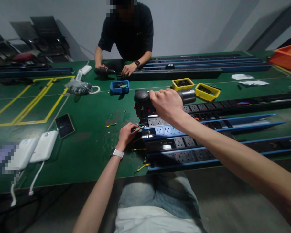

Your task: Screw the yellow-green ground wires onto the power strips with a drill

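Observation:
My right hand [168, 104] is wrapped round a black cordless drill [142, 101], its nose pointing down at the left end of a socket strip [167, 130]. Whether the tip touches a screw is hidden. Just left of that end, the fingers of my left hand [126, 135] pinch a short yellow-green wire [137, 128]. Several socket strips lie side by side in front of me, some with blue edges. Short yellow wires stick out of their left ends, one of them a ground wire [143, 167] at the near corner.
Across the green table [92, 168] a co-worker's hand [129, 69] rests by another strip, near a second drill [104, 70]. A blue bin [119, 86] and yellow bins [183, 84] stand mid-table. A phone [64, 125] and white power banks [44, 146] lie at left.

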Available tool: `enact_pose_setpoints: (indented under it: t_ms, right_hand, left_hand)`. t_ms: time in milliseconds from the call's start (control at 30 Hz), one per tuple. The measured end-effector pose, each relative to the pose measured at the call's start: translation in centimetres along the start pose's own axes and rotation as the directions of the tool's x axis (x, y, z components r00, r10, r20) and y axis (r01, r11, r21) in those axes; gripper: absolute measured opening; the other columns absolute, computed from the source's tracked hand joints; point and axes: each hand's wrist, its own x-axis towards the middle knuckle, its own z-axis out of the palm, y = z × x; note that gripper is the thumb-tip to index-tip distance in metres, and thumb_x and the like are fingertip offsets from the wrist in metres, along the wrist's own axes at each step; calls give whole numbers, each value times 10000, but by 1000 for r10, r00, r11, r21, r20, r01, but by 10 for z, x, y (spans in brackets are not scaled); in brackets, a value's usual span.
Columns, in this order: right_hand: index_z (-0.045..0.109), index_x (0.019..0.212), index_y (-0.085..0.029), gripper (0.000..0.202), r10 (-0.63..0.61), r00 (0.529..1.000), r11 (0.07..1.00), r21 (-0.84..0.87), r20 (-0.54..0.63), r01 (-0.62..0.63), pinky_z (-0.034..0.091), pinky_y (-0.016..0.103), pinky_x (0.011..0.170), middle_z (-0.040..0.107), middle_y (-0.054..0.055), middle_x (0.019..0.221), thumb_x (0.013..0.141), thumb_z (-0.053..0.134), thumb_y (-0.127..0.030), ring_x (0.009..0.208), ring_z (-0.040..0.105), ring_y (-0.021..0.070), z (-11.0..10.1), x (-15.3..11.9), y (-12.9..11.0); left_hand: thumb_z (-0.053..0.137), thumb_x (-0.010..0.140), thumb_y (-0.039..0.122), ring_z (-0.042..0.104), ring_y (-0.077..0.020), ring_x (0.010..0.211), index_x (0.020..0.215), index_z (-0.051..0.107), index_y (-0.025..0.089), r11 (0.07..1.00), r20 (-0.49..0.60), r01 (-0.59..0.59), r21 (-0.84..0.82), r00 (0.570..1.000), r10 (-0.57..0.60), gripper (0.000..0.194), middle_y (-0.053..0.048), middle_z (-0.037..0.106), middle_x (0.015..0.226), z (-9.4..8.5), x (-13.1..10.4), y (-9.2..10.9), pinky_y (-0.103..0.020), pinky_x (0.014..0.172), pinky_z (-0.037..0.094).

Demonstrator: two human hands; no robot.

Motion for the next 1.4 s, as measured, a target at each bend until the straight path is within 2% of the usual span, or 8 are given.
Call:
enact_pose_setpoints:
  t_ms: [233,533,1033,1400]
  right_hand:
    - [580,1021,-114,267,10,999,1000,29,46,-11,232,317,655,712,135,907,875,357,-93,819,669,223,-1,2,-1]
    - [568,1006,-118,263,3,1000,1000,11,11,-4,222,319,649,705,121,887,887,334,-98,833,678,231,2,0,1]
    - [574,1000,-115,293,21,999,1000,7,28,-21,219,322,654,707,134,899,917,293,-108,838,672,221,0,1,-1]
    - [575,1021,-118,256,22,999,1000,11,28,-23,218,318,660,711,131,911,893,354,-109,828,663,219,1,1,-1]
  left_hand:
    - [612,911,460,629,-148,805,942,733,235,1000,18,15,-6,1000,-15,257,-35,694,933,-1,0,2,-241,674,419]
    - [616,910,449,628,-152,809,939,732,236,1000,17,16,-1,1000,-15,244,-35,694,941,-1,0,1,-244,674,422]
    - [612,909,460,630,-155,816,939,733,235,1000,7,10,4,1000,-10,257,-42,694,948,0,0,0,-247,672,424]
    - [626,906,434,622,-142,793,935,731,241,1000,6,13,-17,1000,-12,222,-23,692,932,-1,0,2,-244,668,414]
